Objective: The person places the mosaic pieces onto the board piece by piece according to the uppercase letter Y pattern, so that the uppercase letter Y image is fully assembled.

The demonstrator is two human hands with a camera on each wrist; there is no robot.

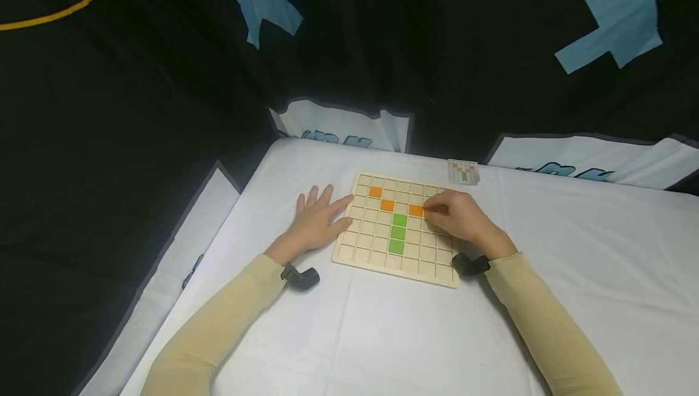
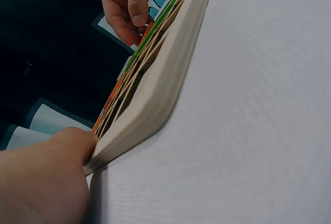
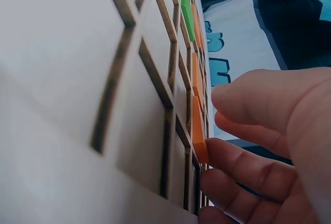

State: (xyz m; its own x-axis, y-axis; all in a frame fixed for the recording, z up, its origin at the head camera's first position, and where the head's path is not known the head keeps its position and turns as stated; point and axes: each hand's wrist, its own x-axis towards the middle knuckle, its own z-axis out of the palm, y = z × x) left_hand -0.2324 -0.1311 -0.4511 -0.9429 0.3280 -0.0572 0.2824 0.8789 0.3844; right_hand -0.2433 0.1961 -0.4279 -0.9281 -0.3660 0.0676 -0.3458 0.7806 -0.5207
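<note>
A pale wooden grid board (image 1: 377,262) lies on the white-covered table. My left hand (image 1: 314,223) rests on the table with fingers spread, its thumb and index finger against the board's left edge. The thumb (image 2: 72,144) overlaps the board's corner in the left wrist view. On the board's right side, my right hand (image 1: 461,217) holds an orange square tile (image 3: 199,131) at its fingertips, low over the grid. Another orange tile (image 1: 416,210) sits just left of it. Two more orange tiles, including one (image 1: 387,205), and a column of green tiles (image 1: 398,233) lie in grid squares.
A small card with a grid pattern (image 1: 463,172) lies behind the board near the table's far edge. Dark curtains (image 1: 382,50) with blue patches stand behind the table (image 1: 404,335). Black wrist cameras (image 1: 301,277) are worn on both wrists.
</note>
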